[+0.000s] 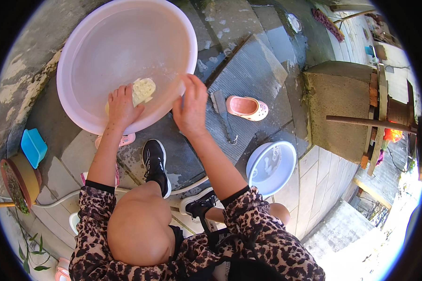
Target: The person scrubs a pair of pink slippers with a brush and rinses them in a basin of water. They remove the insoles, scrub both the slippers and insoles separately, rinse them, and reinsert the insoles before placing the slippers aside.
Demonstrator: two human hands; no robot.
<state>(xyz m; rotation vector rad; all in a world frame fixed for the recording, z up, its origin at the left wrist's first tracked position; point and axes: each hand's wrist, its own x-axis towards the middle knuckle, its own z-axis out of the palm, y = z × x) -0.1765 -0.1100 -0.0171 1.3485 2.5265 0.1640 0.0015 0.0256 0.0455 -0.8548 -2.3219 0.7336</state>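
A large pink plastic basin (133, 45) holds cloudy water and stands in front of me. Inside it, near its lower side, my left hand (121, 105) is at a pale yellow clog-like shoe (143, 90); whether the fingers grip it is unclear. My right hand (191, 102) is at the basin's right rim, fingers curled at the edge. To the right of that hand, a grey scrubbing brush (222, 112) lies on a ribbed slab beside a pink clog (247, 108) with its opening upward.
A light blue basin (290, 167) with sudsy water stands at lower right. A hose (186, 188) crosses the paving near my shoes. At left are a turquoise container (34, 147) and a plant pot (30, 175). A cement block structure (339, 109) stands at right.
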